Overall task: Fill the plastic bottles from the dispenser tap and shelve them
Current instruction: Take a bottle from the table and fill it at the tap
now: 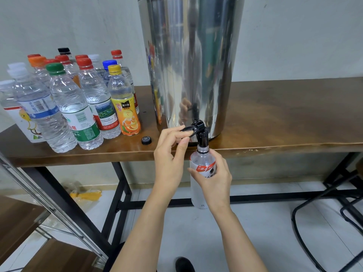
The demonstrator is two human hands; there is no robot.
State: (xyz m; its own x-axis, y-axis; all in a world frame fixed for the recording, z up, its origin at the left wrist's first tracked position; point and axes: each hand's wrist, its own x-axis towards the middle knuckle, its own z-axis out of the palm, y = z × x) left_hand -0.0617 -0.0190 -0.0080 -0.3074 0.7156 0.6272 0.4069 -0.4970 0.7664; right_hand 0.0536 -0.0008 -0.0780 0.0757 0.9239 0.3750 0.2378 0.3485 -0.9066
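A tall steel dispenser (188, 61) stands on the brown table (284, 118), its black tap (201, 132) hanging over the front edge. My left hand (172, 154) pinches the tap's black lever between thumb and fingers. My right hand (214, 179) grips an uncapped clear bottle (202, 160) with a red-and-white label, its mouth pushed up against the spout. A loose black cap (146, 140) lies on the table left of the tap.
Several capped plastic bottles (78, 107) crowd the table's left end. A metal shelf frame (49, 209) with wooden boards stands at the lower left. Black chair legs (334, 218) sit at the right under the table. A yellow plastic bag (86, 195) lies on the floor.
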